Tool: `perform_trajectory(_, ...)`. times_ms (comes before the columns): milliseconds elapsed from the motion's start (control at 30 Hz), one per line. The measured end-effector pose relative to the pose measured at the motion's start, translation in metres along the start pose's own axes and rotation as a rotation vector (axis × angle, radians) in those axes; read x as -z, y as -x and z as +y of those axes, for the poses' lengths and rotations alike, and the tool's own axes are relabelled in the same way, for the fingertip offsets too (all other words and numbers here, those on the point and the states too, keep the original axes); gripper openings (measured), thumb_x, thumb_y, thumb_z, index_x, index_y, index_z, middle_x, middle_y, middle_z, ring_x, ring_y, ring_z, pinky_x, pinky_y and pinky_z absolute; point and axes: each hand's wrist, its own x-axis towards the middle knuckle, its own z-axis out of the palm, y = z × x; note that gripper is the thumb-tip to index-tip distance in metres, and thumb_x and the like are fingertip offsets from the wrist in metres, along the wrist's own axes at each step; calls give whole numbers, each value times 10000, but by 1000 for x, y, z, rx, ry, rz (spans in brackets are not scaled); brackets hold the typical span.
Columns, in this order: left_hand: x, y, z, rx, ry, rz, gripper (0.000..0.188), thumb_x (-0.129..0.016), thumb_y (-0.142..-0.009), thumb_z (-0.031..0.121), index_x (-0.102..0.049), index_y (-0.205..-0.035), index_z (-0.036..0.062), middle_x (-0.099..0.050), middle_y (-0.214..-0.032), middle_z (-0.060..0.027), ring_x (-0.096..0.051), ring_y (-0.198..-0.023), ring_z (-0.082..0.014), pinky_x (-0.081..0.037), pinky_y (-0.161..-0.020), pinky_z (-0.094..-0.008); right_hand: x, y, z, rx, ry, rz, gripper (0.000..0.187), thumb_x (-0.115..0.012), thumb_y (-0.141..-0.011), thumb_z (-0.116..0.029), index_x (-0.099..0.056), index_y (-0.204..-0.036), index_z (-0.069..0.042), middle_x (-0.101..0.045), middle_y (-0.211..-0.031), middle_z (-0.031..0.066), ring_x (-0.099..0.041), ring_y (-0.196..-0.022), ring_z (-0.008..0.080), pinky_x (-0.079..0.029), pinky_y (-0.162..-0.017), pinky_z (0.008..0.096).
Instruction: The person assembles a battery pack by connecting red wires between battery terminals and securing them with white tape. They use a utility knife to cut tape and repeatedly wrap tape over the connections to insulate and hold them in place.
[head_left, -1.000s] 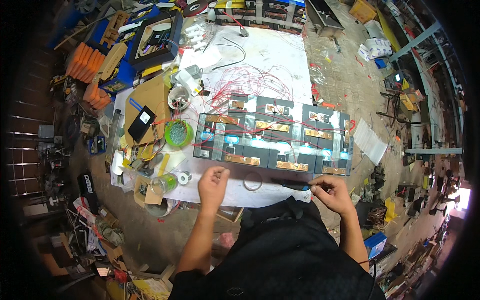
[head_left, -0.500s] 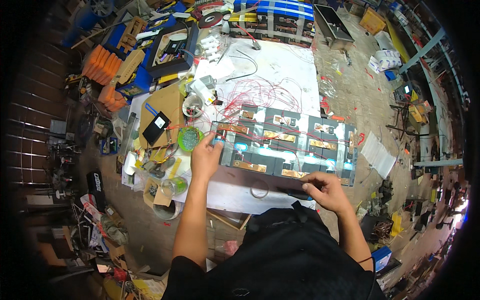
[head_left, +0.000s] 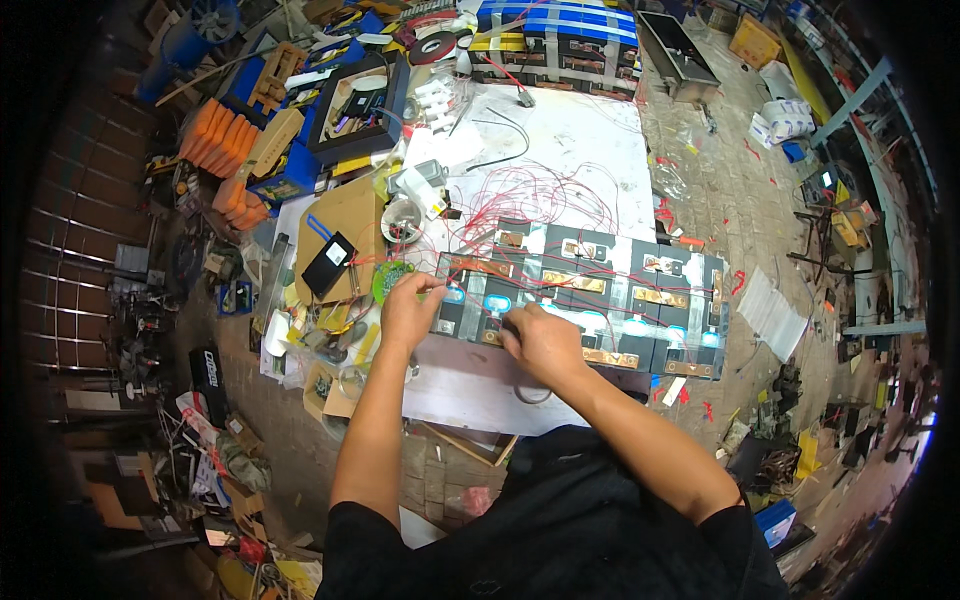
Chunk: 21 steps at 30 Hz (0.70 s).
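Observation:
A black battery pack (head_left: 620, 300) with copper strips, blue-ringed terminals and clear tape lies in front of me. Thin red wires (head_left: 540, 195) spread over its top and trail behind it. At the pack's left end is my left hand (head_left: 408, 312), its fingers drawn together beside a blue-ringed terminal. My right hand (head_left: 548, 345) reaches over the front left part of the pack, fingers curled down near another terminal. Whatever either set of fingertips pinches is hidden. A green bowl (head_left: 385, 278) of small metal parts stands just behind my left hand, partly covered by it.
White sheeting (head_left: 590, 130) covers the table. To the left are a cardboard piece (head_left: 345, 215) bearing a black device (head_left: 328, 264) and an open black case (head_left: 360, 105). More battery packs (head_left: 560, 50) stand at the far end. A grey ring (head_left: 533, 397) lies near the front edge.
My right hand has moved left along the front of the pack, from its right part to near my left hand. My left hand stays at the left end. The view has shifted slightly.

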Motion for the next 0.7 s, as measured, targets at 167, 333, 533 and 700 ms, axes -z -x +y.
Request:
perform_trajectory(167, 17, -12, -21, 34, -147, 145, 131, -817, -923, 165, -770, -1009, 78, -778, -1051, -114, -727, -1010, -312, -560, -894, -405, -4, -6, 4, 28, 88, 21, 177, -724, -903, -197, -679, -1013, -66, -697, -944, 167, -729, -821, 399, -583, -678, 523)
perform_trajectory(333, 38, -32, -57, -23, -385, 233, 140, -808, -904, 186, -785, -1028, 126, -755, -1133, -115, -671, -1137, -365, -527, -989, -481, -1, 1, 8, 2, 78, 56, 179, -714, -873, -170, -664, -1013, -69, -700, -960, 176, -729, -804, 400, -581, -662, 516)
perform_trajectory(533, 21, -35, -6, -369, -312, 299, 322, -747, -839, 74, -769, -1157, 120, -687, -1297, -117, -618, -1241, -380, -489, -1074, -475, 3, -3, 11, -28, 129, 146, 256, -721, -860, -183, -700, -1092, -77, -706, -970, 171, -730, -772, 391, -583, -645, 512)
perform_trajectory(700, 0, -1, 64, -656, -169, 40, 281, -802, -827, 111, -785, -1106, 141, -687, -1239, -66, -628, -1227, -320, -480, -1044, -458, 9, 1, 10, -75, 188, 111, 339, -719, -862, -178, -722, -1188, -83, -712, -982, 163, -740, -771, 370, -592, -647, 497)
